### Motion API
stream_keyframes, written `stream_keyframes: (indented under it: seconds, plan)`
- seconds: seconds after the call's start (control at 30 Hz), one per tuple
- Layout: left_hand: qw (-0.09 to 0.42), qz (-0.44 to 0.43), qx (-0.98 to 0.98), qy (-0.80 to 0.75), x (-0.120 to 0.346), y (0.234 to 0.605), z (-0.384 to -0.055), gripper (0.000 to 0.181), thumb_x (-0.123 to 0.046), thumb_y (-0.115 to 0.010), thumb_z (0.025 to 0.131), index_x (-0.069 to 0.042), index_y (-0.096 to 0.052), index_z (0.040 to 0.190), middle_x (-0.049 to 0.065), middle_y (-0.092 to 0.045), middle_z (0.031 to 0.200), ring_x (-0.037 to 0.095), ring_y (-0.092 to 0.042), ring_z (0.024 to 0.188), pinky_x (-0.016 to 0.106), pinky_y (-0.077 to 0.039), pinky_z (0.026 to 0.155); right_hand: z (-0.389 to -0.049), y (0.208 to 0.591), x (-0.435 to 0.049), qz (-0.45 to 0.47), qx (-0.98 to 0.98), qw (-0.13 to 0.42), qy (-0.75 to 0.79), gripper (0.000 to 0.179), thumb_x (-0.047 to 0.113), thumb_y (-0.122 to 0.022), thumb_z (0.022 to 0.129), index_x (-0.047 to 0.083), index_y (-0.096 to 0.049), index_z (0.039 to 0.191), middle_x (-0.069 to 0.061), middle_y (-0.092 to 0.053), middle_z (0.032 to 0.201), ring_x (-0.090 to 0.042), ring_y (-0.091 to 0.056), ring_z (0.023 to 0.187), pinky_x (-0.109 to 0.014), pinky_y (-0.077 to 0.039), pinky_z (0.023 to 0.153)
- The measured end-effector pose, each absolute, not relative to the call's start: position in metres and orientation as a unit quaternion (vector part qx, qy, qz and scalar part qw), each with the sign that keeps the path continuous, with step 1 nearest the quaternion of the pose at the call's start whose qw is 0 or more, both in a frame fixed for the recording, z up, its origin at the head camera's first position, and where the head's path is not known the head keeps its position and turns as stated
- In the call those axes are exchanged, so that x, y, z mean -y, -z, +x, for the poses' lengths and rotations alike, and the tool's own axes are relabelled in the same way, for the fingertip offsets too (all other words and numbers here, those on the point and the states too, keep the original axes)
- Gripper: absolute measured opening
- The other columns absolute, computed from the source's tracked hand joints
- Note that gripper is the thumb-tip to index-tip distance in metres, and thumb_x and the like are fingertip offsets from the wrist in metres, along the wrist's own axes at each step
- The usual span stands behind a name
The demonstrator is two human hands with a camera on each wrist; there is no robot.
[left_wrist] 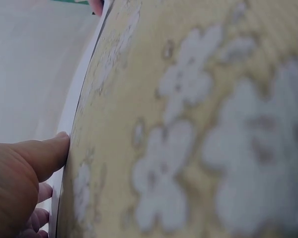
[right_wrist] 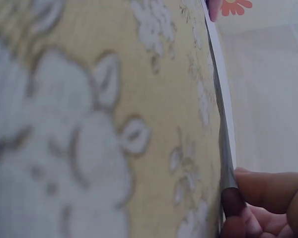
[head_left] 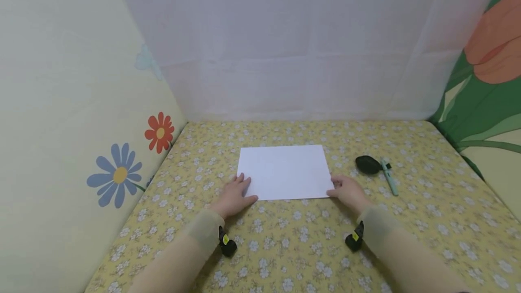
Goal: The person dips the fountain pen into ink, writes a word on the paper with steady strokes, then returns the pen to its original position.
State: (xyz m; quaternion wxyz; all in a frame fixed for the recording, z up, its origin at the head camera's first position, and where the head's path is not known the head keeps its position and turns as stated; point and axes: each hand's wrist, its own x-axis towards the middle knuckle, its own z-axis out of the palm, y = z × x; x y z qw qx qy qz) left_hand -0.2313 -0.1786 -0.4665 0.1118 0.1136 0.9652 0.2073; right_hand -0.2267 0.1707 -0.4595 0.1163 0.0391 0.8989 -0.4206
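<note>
A blank white sheet of paper lies on the flowered tablecloth in front of me. My left hand rests at its left side with fingers spread, fingertips over the left edge and thumb by the near left corner. In the left wrist view that thumb touches the near edge. At the near right corner, my right hand pinches the paper. The right wrist view has its thumb on top of the sheet and curled fingers beneath the edge.
Right of the paper lie a black oval object and a slim mint-green, pen-like tool, close together. White cloth hangs behind the table. Flower-printed panels stand at left and right. Each wrist wears a small black device.
</note>
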Motion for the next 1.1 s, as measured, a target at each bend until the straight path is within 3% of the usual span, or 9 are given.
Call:
stream_keyframes:
  seconds: [0.3, 1.1]
  plan:
    - [0.111, 0.119, -0.966, -0.201, 0.167, 0.462, -0.227, 0.072, -0.049, -0.059, 0.092, -0.012, -0.036, 0.149, 0.012, -0.018, 0.158, 0.036, -0.014, 0.145, 0.056, -0.014, 0.114, -0.220, 0.459, -0.183, 0.038, -0.902, 0.127, 0.412, 0.058, 0.016, -0.067, 0.090, -0.007, -0.045, 0.138, -0.029, -0.043, 0.141, -0.045, -0.041, 0.128, -0.055, -0.035, 0.104]
    - [0.114, 0.151, -0.957, -0.219, 0.141, 0.464, -0.226, 0.071, -0.047, -0.060, 0.092, -0.011, -0.037, 0.149, 0.013, -0.018, 0.158, 0.036, -0.011, 0.145, 0.053, -0.009, 0.116, -0.208, 0.455, -0.213, 0.038, -0.918, 0.137, 0.371, 0.059, 0.019, -0.066, 0.091, -0.010, -0.043, 0.137, -0.032, -0.040, 0.141, -0.049, -0.038, 0.128, -0.058, -0.033, 0.104]
